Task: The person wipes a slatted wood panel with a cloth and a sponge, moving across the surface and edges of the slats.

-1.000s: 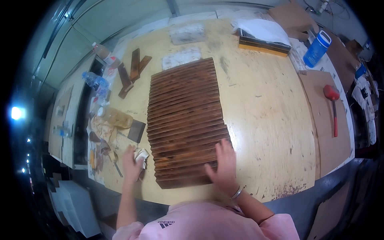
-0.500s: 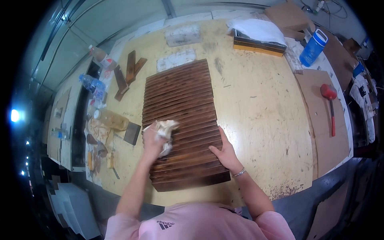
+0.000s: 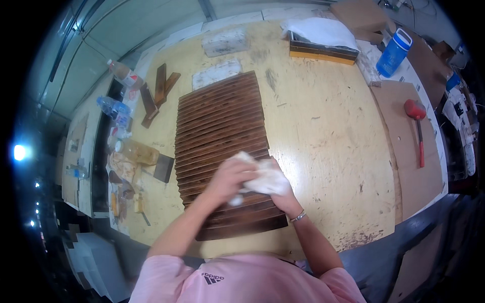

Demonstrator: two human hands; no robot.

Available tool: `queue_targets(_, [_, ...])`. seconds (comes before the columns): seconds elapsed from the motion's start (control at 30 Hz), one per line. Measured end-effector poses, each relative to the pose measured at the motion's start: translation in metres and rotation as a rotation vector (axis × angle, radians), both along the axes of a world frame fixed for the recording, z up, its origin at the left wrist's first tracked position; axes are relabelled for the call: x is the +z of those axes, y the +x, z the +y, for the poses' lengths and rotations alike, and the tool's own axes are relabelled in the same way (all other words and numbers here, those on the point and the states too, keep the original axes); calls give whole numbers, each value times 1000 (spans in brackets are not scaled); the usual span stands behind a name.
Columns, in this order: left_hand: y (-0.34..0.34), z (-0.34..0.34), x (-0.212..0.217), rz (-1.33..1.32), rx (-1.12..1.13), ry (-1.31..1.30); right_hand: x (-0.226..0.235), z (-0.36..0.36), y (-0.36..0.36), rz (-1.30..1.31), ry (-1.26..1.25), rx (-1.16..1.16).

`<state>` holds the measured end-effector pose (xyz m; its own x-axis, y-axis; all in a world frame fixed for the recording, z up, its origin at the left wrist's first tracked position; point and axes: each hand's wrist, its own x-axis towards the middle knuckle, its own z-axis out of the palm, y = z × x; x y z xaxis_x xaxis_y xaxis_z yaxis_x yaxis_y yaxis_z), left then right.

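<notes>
White cloth (image 3: 265,178) sits bunched between both hands over the lower half of a dark slatted wooden panel (image 3: 222,129). The left hand (image 3: 230,177) is curled closed around the cloth's left edge, fingers wrapped over it. The right hand (image 3: 283,199), wearing a bracelet, lies mostly under the cloth and grips it from the 4 o'clock side; how far its fingers close is hidden. The panel lies flat on a pale, scuffed workbench (image 3: 323,131). At 9 o'clock of the panel stands a bottle of amber liquid (image 3: 137,152); at 3 o'clock, well apart, lies a red-headed mallet (image 3: 417,126); at 1 o'clock stands a blue bottle (image 3: 394,45).
</notes>
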<state>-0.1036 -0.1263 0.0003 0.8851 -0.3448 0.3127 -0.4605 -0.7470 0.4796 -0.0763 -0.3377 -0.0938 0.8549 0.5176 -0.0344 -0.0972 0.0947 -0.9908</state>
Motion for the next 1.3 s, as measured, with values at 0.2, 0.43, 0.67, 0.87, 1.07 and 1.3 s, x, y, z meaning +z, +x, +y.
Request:
queue_targets(0.2, [-137, 174, 14, 143, 548, 31, 60, -3, -5, -481, -665, -59])
queue_targets(0.43, [-88, 53, 45, 98, 347, -353, 97, -11, -74, -831, -757, 469])
queue_targets(0.67, [-100, 42, -4, 82, 285, 95, 86, -6, -81, -849, -816, 369])
queue_targets(0.87, [-186, 127, -4, 174, 758, -395, 84, 4, -78, -906, -789, 279])
queue_targets(1.07, [-114, -18, 18, 137, 298, 73, 82, 19, -73, -893, -841, 293])
queue_targets(1.3, [-230, 123, -6, 307, 825, -328, 103, 0, -66, -722, -831, 115])
